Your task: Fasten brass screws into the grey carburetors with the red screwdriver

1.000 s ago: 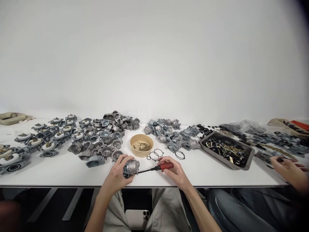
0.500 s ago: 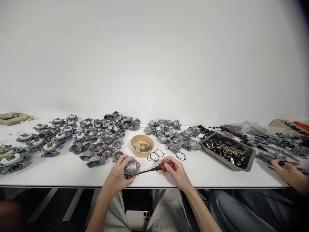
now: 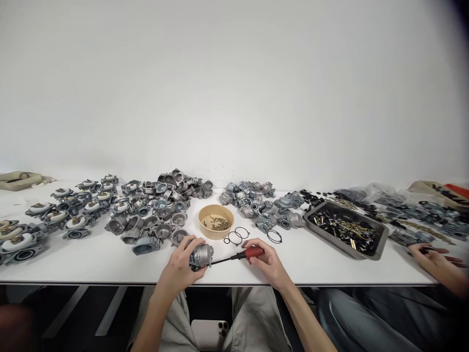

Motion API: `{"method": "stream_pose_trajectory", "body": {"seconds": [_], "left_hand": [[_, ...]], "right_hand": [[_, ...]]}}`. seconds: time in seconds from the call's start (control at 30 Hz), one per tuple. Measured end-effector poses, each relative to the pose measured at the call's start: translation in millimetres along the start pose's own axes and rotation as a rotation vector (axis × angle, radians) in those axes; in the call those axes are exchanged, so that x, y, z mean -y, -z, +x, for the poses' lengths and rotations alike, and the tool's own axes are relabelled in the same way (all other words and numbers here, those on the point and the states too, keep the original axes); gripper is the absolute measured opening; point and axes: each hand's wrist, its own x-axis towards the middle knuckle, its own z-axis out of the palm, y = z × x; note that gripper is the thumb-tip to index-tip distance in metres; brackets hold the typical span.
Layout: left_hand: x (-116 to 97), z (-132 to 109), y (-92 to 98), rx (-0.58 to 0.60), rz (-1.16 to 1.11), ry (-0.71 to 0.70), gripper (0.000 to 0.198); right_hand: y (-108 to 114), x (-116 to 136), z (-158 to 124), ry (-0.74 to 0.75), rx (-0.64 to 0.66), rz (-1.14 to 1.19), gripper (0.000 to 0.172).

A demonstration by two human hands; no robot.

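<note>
A silver metal carburetor (image 3: 202,255) is gripped by my left hand (image 3: 182,264) near the table's front edge, its rounded bowl facing right. My right hand (image 3: 268,264) has its fingers around the red handle of a screwdriver (image 3: 253,252). The dark shaft points left, and its tip meets the lower right side of the carburetor. Behind them stands a round tan bowl (image 3: 216,222) with small brass-coloured screws inside. Black rubber rings (image 3: 274,236) lie on the table right of the bowl.
Metal bowl parts (image 3: 163,230) are heaped left of centre, with float-topped carburetor bodies (image 3: 75,223) farther left. More carburetors (image 3: 256,205) lie right of the bowl. A metal tray (image 3: 383,239) holds black and brass parts. Another person's hand (image 3: 436,261) is at the far right.
The fingers of my right hand have opened a little around the red handle, showing more of it. The carburetor has shifted very slightly. The other person's hand has moved slightly left.
</note>
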Motion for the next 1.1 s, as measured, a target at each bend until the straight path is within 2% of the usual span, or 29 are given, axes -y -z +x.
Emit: {"method": "stream_pose_trajectory", "body": {"seconds": [0.17, 0.5, 1.1], "left_hand": [[-2, 0, 0.0, -0.011, 0.009, 0.001, 0.062], [-4, -1, 0.5, -0.013, 0.014, 0.008, 0.061], [-13, -2, 7.9, 0.038, -0.045, 0.047, 0.054]], "right_hand": [[-1, -3, 1, -0.074, -0.009, -0.023, 0.032], [0, 1, -3, 0.045, 0.025, 0.027, 0.030], [0, 0, -4, 0.040, 0.011, 0.013, 0.028]]}}
